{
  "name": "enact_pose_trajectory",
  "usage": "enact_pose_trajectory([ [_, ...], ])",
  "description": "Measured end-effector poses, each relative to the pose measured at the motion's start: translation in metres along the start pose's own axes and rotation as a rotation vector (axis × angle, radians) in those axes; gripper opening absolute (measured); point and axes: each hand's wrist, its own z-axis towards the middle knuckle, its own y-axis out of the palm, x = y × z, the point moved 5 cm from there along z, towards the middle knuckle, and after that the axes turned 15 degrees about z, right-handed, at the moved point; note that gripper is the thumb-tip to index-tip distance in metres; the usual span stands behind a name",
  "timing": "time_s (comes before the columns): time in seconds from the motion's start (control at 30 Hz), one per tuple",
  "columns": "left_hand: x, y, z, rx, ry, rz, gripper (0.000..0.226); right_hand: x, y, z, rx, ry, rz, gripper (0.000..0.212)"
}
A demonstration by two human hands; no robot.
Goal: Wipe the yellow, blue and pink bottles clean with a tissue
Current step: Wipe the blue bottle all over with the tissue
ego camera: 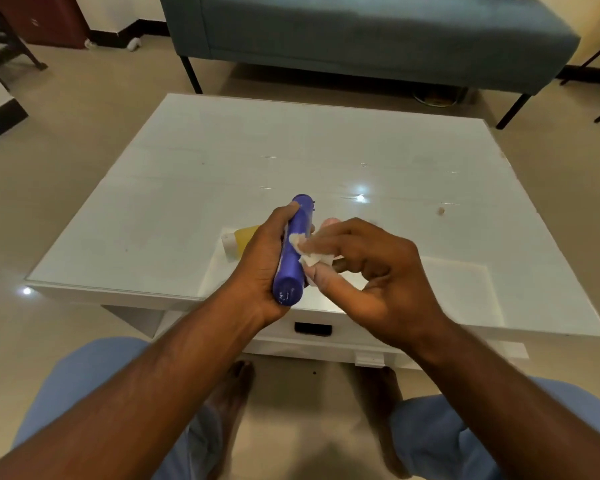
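1. A grey-blue sofa stood on dark legs beyond the table, across the beige floor.
2. The white glossy tabletop filled the middle of the view, with a drawer below its near edge.
3. The left hand was raised over the near part of the tabletop, its fingers curled round the blue bottle.
4. The right hand sat just beside it, its fingers pinching a crumpled white tissue against the bottle's right side.
5. The blue bottle lay with its long axis running away from the person, one rounded end toward the camera, the other toward the sofa and tilted slightly right.
6. The yellow bottle lay on the tabletop behind the left hand, mostly hidden by it, its white cap pointing left.
7. A pinkish shape showed past the right hand's fingers, possibly the pink bottle; too little showed to tell.
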Motion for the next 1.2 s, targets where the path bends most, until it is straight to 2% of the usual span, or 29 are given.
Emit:
enact_pose_trajectory([
  [0.1,-0.003,-0.001,0.0,-0.04,0.002,0.061,0.044,-0.002,0.002,0.002,-0.025,-0.071,-0.056,0.023],
  [0.23,-0.007,0.006,0.002,-0.038,0.049,0.131,0.038,0.01,-0.013,0.007,0.132,0.042,-0.099,0.021],
  [0.3,-0.009,0.009,0.0,-0.059,0.059,0.087,0.039,0.012,-0.009,0.006,0.146,0.066,-0.111,0.021],
  [0.43,-0.002,0.005,-0.001,-0.045,0.013,0.012,0.056,0.004,0.008,0.001,-0.051,-0.009,-0.045,0.018],
  [0.53,0.01,-0.001,0.003,0.004,0.049,-0.088,0.059,-0.001,0.012,-0.003,-0.222,-0.028,-0.039,0.018],
  [0.6,0.012,-0.004,0.004,-0.013,0.049,-0.16,0.057,-0.001,0.012,-0.004,-0.27,-0.046,-0.105,0.016],
  [0.8,0.016,-0.006,0.007,-0.05,0.079,-0.262,0.054,0.0,-0.007,0.004,-0.034,-0.062,-0.088,0.018],
  [1.07,0.018,-0.01,0.014,-0.069,0.088,-0.321,0.053,0.001,-0.003,0.004,0.077,-0.062,-0.116,0.018],
  [1.2,0.014,-0.01,0.015,-0.068,0.094,-0.248,0.05,0.005,-0.008,0.007,0.153,0.007,-0.089,0.018],
])
